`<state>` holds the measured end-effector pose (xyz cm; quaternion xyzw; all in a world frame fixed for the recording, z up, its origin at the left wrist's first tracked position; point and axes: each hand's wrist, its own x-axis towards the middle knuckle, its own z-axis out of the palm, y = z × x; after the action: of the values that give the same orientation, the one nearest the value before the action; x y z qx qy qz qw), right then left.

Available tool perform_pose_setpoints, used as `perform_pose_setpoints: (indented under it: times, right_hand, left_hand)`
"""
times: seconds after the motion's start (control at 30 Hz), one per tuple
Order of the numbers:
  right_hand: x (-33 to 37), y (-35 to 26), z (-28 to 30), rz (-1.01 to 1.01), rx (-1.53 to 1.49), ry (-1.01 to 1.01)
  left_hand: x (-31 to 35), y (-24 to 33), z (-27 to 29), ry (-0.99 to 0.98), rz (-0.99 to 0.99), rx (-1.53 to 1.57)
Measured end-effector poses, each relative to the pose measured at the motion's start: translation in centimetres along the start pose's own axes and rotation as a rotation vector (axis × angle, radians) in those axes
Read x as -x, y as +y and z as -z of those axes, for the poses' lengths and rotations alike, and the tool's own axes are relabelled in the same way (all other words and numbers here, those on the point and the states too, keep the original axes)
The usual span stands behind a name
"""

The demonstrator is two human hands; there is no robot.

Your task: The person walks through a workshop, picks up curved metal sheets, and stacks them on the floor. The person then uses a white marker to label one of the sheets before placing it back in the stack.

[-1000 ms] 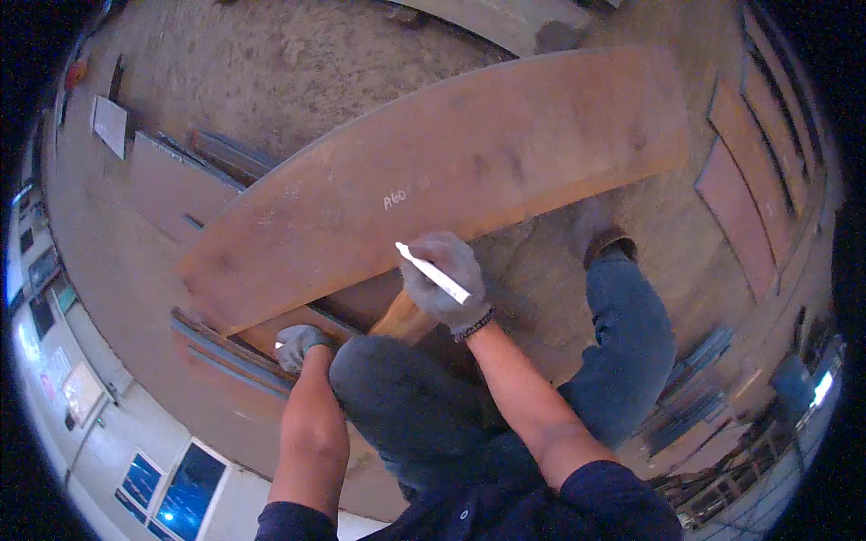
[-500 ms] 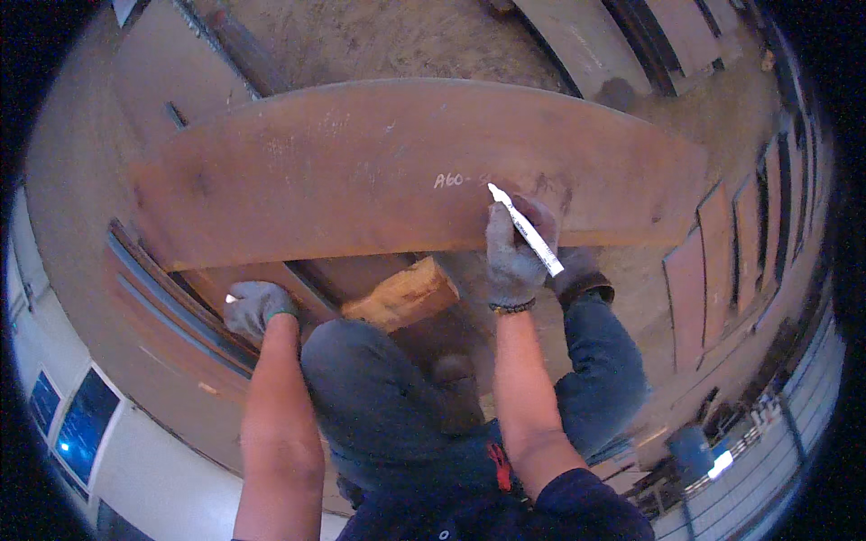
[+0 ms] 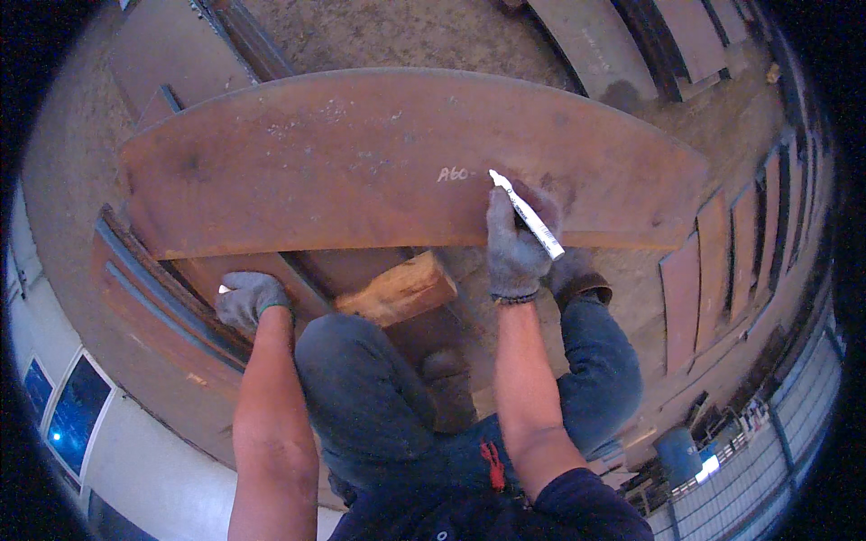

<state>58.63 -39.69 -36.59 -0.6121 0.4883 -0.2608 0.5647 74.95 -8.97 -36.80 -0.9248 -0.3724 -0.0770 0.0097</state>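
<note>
Way over at 9 o'clock there's a pale wall with a couple of windows [image 3: 65, 417], and next to it some long rusty steel strips [image 3: 162, 307] lying on the floor. The left hand [image 3: 248, 299], in a grey glove, sits around 8 o'clock with its grip clenched around a small white thing I can't make out, resting near those strips. Just right of it a wooden block [image 3: 397, 288] pokes out from under the big curved rusty steel plate [image 3: 298, 171], which spans the middle from about 10 to 3 o'clock. The right hand [image 3: 516, 242], gloved too, has its grip closed around a white marker [image 3: 528, 216], and the tip touches the plate right beside some white writing. Further right, at 3 o'clock, more rusty plates [image 3: 713, 261] lie side by side on the floor.
</note>
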Motion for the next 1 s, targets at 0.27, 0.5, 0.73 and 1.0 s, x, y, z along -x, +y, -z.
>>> perform_pose_setpoints:
  times: [0.27, 0.5, 0.73, 1.0]
  right_hand:
    - [-0.1, 0.0, 0.0, 0.03, 0.015, 0.019]
    - [0.1, -0.2, 0.2, 0.085, 0.058, 0.013]
    - [-0.2, 0.0, 1.0, 0.28, 0.236, -0.082]
    - [0.1, -0.4, 0.3, -0.01, -0.073, 0.089]
  left_hand:
    - [0.3, 0.3, 0.4, -0.013, 0.009, 0.068]
    - [0.3, 0.1, 0.3, -0.018, 0.027, 0.055]
    - [0.7, 1.0, 1.3, -0.04, 0.024, 0.055]
    - [-0.2, 0.0, 0.0, -0.055, 0.009, 0.002]
